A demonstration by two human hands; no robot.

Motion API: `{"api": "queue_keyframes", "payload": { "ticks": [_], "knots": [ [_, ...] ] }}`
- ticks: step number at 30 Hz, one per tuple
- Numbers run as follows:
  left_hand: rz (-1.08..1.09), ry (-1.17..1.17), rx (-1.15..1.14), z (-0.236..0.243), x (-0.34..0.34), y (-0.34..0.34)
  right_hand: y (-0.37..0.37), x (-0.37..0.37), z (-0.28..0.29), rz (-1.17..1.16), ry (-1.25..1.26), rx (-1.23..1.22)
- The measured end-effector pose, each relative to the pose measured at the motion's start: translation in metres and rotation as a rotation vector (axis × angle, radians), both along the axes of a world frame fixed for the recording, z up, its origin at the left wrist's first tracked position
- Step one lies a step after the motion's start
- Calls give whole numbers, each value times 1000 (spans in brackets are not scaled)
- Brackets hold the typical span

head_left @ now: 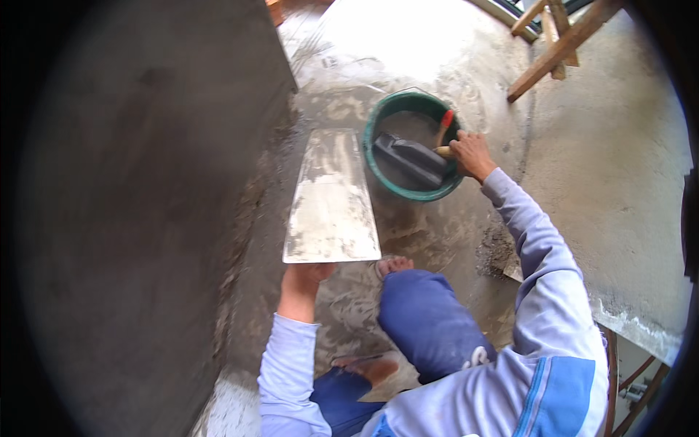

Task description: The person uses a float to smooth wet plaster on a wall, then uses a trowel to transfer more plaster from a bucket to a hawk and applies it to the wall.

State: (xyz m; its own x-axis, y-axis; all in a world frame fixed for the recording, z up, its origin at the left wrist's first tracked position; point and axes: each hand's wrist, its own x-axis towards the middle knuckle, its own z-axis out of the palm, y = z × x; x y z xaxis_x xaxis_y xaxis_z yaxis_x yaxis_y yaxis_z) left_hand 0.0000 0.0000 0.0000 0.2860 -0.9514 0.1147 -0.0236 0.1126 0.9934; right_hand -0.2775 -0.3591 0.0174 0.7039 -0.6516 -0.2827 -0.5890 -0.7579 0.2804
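Observation:
My left hand (306,280) is closed beneath a long, tapered metal trowel blade (331,204), which lies face up and is smeared with grey residue; its handle is hidden under the blade. To the right stands a green bucket (400,194) with murky grey liquid. My right hand (472,154) is at the bucket's right rim, fingers closed on a short pale wooden handle (444,151). A dark, wet tool (409,160) lies in the bucket by that handle. A brush with a red-tipped handle (446,119) leans inside the bucket.
A grey plastered surface (160,182) rises at the left. The floor (342,102) is wet and streaked. A wooden frame (553,54) stands at the upper right, beside a pale concrete surface (604,182) with a broken edge. My bent knee and sandalled feet (375,364) are below the trowel.

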Motion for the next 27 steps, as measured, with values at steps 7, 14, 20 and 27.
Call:
{"api": "queue_keyframes", "payload": {
  "ticks": [7, 14, 20, 27],
  "knots": [
    [232, 1025, 502, 108, 7, 3, -4, 11, 35, -148, 69, 141],
    [226, 1282, 585, 208, 13, -36, 24, -18, 210, -706, -69, 291],
    [-20, 1273, 405, 288, 22, -87, 135, -33, 326, -636, -819, 240],
    [-184, 1147, 482, 361, 20, -144, 187, -19, 433, -527, -832, 515]
  ]
}}
